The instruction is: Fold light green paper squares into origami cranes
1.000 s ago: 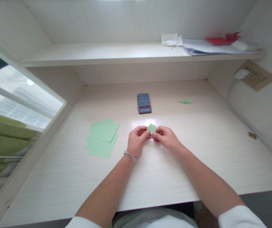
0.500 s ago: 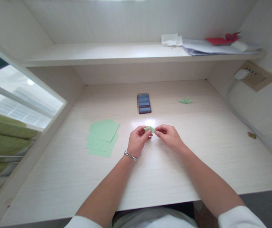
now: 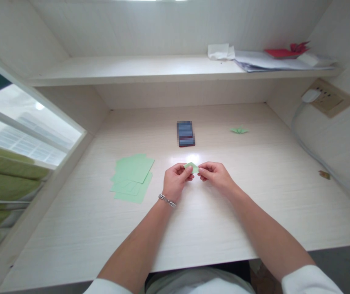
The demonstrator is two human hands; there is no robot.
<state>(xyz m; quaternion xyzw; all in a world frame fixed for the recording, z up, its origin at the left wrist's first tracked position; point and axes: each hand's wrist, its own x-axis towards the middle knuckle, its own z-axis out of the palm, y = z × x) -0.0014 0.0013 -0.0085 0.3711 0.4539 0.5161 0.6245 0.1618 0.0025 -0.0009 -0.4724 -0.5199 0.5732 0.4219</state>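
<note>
A small folded piece of green paper (image 3: pixel 192 167) is held up over the desk between my two hands. My left hand (image 3: pixel 176 178) pinches its left side, thumb on top. At its right corner, the thumb and fingertips of my right hand (image 3: pixel 215 173) are closed on the edge. Fingers cover parts of the paper, so its full shape is hidden. To the left lies a loose stack of green paper sheets (image 3: pixel 134 169). Farther back on the right sits a folded green paper crane (image 3: pixel 239 130).
A phone (image 3: pixel 186 134) lies beyond my hands. Papers (image 3: pixel 266 61), a red sheet (image 3: pixel 277 53) and white tissue (image 3: pixel 219 52) rest on the shelf (image 3: pixel 132 67). A charger cable (image 3: pixel 306 149) runs down the right wall from a socket (image 3: pixel 331 98). A small brown piece (image 3: pixel 324 174) lies near it.
The folded green paper has shifted slightly left and turned, now showing more of a pointed, diamond-like shape. Both hands moved a little with it and keep their pinch.
</note>
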